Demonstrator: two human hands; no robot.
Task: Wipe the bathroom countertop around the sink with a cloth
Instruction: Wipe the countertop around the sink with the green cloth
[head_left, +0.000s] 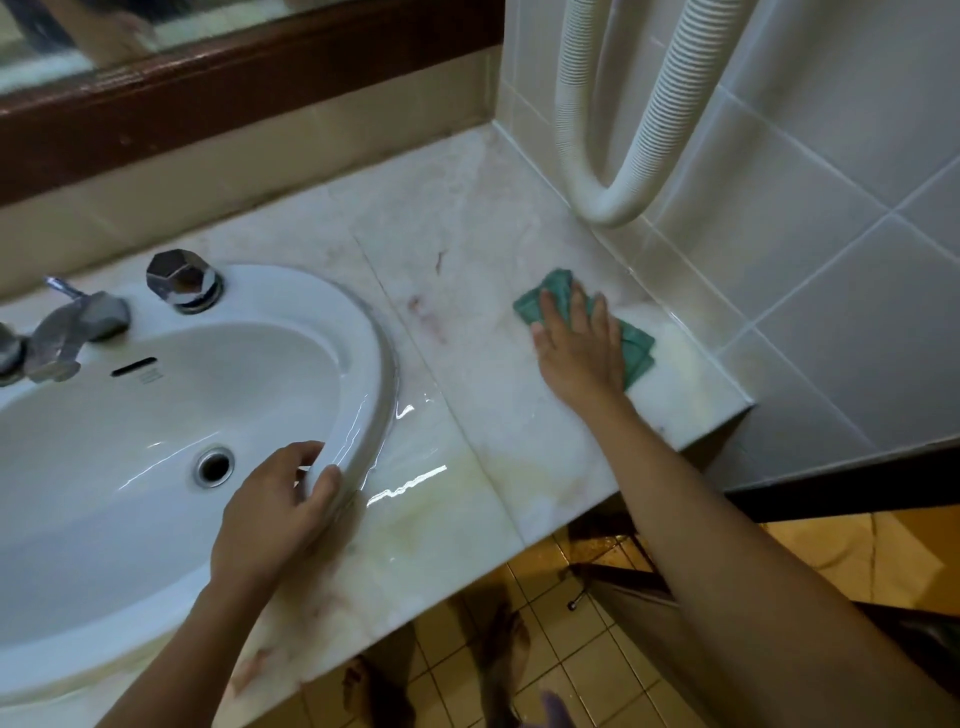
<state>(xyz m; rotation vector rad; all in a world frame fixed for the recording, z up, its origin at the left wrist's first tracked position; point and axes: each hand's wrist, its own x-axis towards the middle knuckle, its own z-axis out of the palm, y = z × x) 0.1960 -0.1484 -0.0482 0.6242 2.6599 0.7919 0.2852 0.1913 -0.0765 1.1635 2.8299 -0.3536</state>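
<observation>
A pale marble countertop (457, 291) surrounds a white oval sink (156, 415). A green cloth (636, 345) lies flat on the counter's far right end, close to the tiled side wall. My right hand (576, 353) presses down on the cloth with fingers spread, covering its middle. My left hand (275, 514) rests on the sink's front right rim, fingers curled over the edge. Wet streaks shine on the counter beside the sink.
A chrome tap (67, 332) and a faceted chrome knob (182, 280) stand at the sink's back. A white ribbed hose (613, 202) hangs in a loop against the right tiled wall (810, 218). A wood-framed mirror (208, 78) runs along the back. Yellow floor tiles (597, 649) lie below.
</observation>
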